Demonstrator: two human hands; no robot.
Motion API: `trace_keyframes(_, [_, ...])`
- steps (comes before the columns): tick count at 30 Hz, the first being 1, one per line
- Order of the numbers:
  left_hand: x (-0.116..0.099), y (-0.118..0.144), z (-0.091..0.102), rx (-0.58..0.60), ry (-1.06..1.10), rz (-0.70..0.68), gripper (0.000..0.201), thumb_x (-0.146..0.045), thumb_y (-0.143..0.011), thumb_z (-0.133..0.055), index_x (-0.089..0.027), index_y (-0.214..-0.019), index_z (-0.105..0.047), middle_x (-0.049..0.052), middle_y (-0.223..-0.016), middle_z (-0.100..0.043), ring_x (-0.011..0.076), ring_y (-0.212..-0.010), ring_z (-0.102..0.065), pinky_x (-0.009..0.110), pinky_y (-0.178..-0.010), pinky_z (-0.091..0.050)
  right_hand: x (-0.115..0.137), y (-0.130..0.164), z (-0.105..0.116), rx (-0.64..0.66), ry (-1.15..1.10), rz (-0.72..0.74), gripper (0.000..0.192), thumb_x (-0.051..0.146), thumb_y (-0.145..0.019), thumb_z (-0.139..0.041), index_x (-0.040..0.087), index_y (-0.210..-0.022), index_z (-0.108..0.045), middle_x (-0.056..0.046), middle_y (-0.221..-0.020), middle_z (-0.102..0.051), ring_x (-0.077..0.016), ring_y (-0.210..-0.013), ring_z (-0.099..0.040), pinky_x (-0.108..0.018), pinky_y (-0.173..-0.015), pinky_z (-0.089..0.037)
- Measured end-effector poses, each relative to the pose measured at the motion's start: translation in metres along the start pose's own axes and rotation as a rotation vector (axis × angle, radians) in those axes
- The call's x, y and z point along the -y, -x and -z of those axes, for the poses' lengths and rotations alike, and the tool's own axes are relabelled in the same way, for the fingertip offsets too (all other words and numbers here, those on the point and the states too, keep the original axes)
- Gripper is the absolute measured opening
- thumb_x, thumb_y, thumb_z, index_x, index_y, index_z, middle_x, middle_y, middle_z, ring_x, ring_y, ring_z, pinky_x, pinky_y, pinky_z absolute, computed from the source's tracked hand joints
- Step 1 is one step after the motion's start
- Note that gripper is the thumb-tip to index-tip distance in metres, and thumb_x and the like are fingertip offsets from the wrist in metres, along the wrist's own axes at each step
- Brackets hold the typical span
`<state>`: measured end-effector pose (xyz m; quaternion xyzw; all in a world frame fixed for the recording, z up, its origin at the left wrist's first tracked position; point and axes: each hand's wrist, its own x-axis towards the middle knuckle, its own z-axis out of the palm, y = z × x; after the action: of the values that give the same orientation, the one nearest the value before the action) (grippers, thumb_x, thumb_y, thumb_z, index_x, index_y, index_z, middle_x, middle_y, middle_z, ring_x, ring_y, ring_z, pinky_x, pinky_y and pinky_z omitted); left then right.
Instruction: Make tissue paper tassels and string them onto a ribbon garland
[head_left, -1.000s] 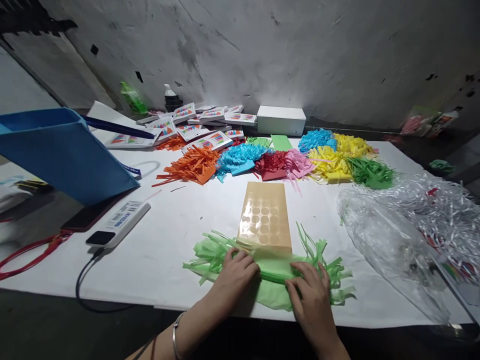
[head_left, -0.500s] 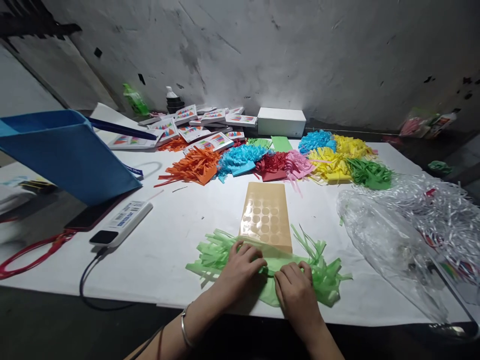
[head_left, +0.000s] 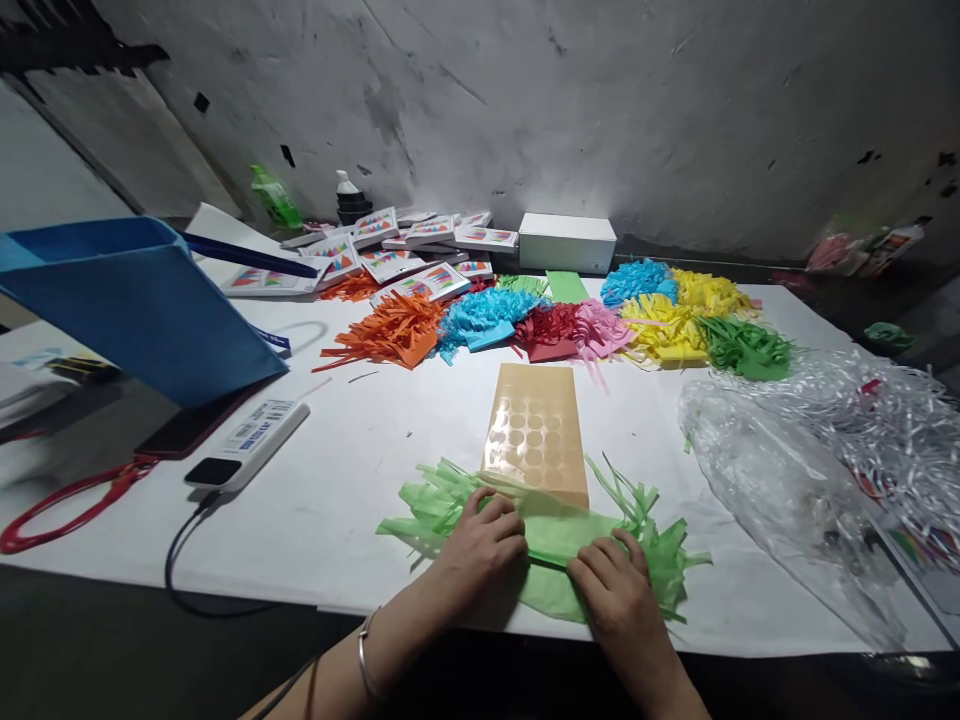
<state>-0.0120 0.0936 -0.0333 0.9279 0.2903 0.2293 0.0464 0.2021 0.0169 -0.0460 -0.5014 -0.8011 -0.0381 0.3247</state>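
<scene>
A light green tissue paper (head_left: 566, 530) with fringed ends lies across the near edge of the white-covered table, with a narrow rolled or folded line along its middle. My left hand (head_left: 484, 535) is closed on that line left of centre, fingers curled down onto the paper. To the right, my right hand (head_left: 619, 590) grips the same line, its thumb side facing the other hand. Both sets of fingertips are partly hidden. A tan sheet of round clear stickers (head_left: 532, 430) lies just beyond, its near edge touching the tissue paper.
Fringed tissue bundles, including orange (head_left: 394, 330) and yellow (head_left: 664, 325), line the back before flat printed boxes (head_left: 427, 283) and a white box (head_left: 566, 243). At left are a blue holder (head_left: 142, 310) and a white cabled device (head_left: 251, 445). Clear plastic (head_left: 780, 500) covers the right side.
My right hand has slid rightward along the green tissue paper, widening the gap between my hands. My left hand stays nearly in place. The view has shifted slightly.
</scene>
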Motion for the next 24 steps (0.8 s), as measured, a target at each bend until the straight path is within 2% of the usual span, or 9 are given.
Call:
trace_keyframes(5, [-0.006,0.001,-0.002,0.001,0.015,0.101,0.010,-0.018,-0.089,-0.069,-0.022,-0.080,-0.065,-0.002,-0.090,-0.070,0.0209,-0.093,-0.056,0.044,-0.100,-0.029,-0.004,0.007,0.007,0.002,-0.012,-0.123,0.026,0.014,-0.099,-0.040,0.023,-0.088,-0.062,-0.001,-0.089,-0.064,-0.0183,-0.092,-0.057,-0.046,-0.110,-0.028])
trace_keyframes(8, [-0.016,-0.005,0.000,0.069,-0.062,0.228,0.013,-0.014,-0.089,-0.063,-0.020,-0.077,-0.064,0.002,-0.092,-0.068,0.0226,-0.091,-0.056,0.046,-0.095,-0.033,0.000,0.003,0.003,0.018,0.027,-0.229,0.020,0.015,-0.097,-0.046,0.023,-0.083,-0.058,-0.001,-0.090,-0.063,-0.0198,-0.092,-0.058,-0.049,-0.109,-0.027])
trace_keyframes(11, [-0.021,-0.012,0.003,0.129,-0.148,0.291,0.012,-0.012,-0.086,-0.062,-0.019,-0.076,-0.064,0.006,-0.094,-0.066,0.0249,-0.092,-0.055,0.049,-0.093,-0.035,0.004,-0.002,-0.002,0.005,0.098,-0.311,0.017,0.015,-0.093,-0.048,0.022,-0.079,-0.055,-0.003,-0.086,-0.062,-0.0229,-0.088,-0.057,-0.055,-0.106,-0.027])
trace_keyframes(14, [-0.021,-0.015,0.006,0.139,-0.151,0.193,0.009,-0.014,-0.086,-0.067,-0.021,-0.081,-0.065,0.004,-0.100,-0.066,0.0250,-0.097,-0.054,0.052,-0.100,-0.030,0.007,-0.004,-0.004,-0.001,0.104,-0.308,0.021,0.006,-0.088,-0.046,0.023,-0.081,-0.056,-0.003,-0.088,-0.063,-0.0231,-0.090,-0.057,-0.055,-0.107,-0.027])
trace_keyframes(18, [-0.019,-0.017,0.003,0.144,-0.153,-0.021,0.011,-0.021,-0.087,-0.072,-0.022,-0.078,-0.065,0.000,-0.094,-0.065,0.0229,-0.100,-0.054,0.054,-0.112,-0.018,0.010,-0.004,-0.004,0.031,0.096,-0.153,0.029,-0.002,-0.081,-0.045,0.024,-0.084,-0.057,-0.001,-0.086,-0.062,-0.0212,-0.090,-0.056,-0.050,-0.112,-0.025])
trace_keyframes(22, [-0.017,-0.020,-0.003,0.084,-0.178,-0.032,0.021,-0.016,-0.088,-0.069,-0.019,-0.070,-0.060,0.000,-0.082,-0.063,0.0201,-0.087,-0.055,0.050,-0.109,-0.027,0.013,-0.010,-0.007,0.039,0.093,-0.090,0.020,0.006,-0.087,-0.051,0.023,-0.091,-0.060,-0.002,-0.084,-0.062,-0.0224,-0.089,-0.055,-0.050,-0.111,-0.025])
trace_keyframes(24, [-0.018,-0.020,-0.004,0.028,-0.149,-0.024,0.020,-0.014,-0.090,-0.065,-0.019,-0.071,-0.060,0.001,-0.085,-0.065,0.0204,-0.087,-0.056,0.049,-0.106,-0.031,0.014,-0.015,-0.012,0.018,0.081,-0.071,0.021,0.005,-0.089,-0.048,0.021,-0.089,-0.061,-0.002,-0.079,-0.061,-0.0210,-0.083,-0.054,-0.048,-0.108,-0.027])
